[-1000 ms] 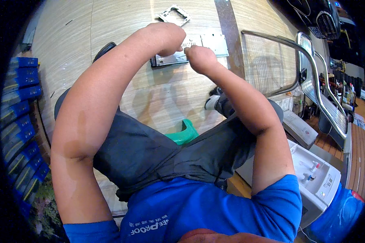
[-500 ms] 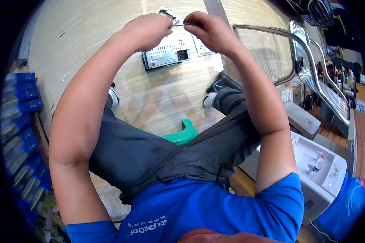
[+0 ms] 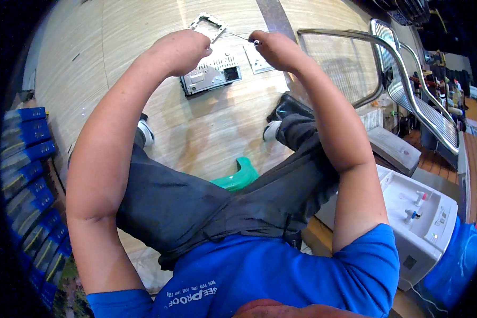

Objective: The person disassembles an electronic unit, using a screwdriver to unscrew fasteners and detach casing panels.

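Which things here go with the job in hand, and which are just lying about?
Likely the job:
- metal unit beside left hand
- thin tool in right hand
- open frame
- pale plate

Just about:
- metal chair
- water dispenser
- green plastic piece

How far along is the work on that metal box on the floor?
Looks done: the open frame and flat plate lie apart from the metal box. In hand: the right hand holds a thin tool; the left hand is by the box, grip unclear. Left: possibly more work on the box, but how much I can't tell.
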{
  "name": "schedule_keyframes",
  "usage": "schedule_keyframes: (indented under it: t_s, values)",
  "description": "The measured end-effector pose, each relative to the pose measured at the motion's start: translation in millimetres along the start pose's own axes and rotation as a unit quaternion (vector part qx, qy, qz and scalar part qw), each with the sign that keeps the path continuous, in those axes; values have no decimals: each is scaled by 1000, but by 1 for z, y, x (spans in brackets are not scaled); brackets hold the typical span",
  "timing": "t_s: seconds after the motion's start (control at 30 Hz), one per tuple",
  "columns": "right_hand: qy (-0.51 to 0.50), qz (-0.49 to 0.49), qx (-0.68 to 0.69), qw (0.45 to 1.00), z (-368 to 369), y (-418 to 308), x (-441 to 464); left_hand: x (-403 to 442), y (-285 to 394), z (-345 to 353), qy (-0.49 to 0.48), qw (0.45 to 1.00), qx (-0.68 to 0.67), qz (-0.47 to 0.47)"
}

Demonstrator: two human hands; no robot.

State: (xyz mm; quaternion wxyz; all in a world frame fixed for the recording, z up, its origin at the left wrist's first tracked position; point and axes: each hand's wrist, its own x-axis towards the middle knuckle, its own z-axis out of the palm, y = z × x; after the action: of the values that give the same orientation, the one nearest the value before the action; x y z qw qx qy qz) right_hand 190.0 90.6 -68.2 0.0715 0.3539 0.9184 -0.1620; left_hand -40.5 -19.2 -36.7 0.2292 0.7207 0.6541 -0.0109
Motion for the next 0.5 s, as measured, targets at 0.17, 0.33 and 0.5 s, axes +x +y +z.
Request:
schedule_keyframes:
  t_s: [0.17,0.33,0.5]
  values:
    - [-4,51,22,998,32,47,7,-3,-6,12,-47,999,15,15]
    - [-92,139,-31,986,82,96,8,-4,4,3,-91,995,33,-1]
    - [-95,228,-64,967,126,152,8,-2,7,5,-109,994,33,-2]
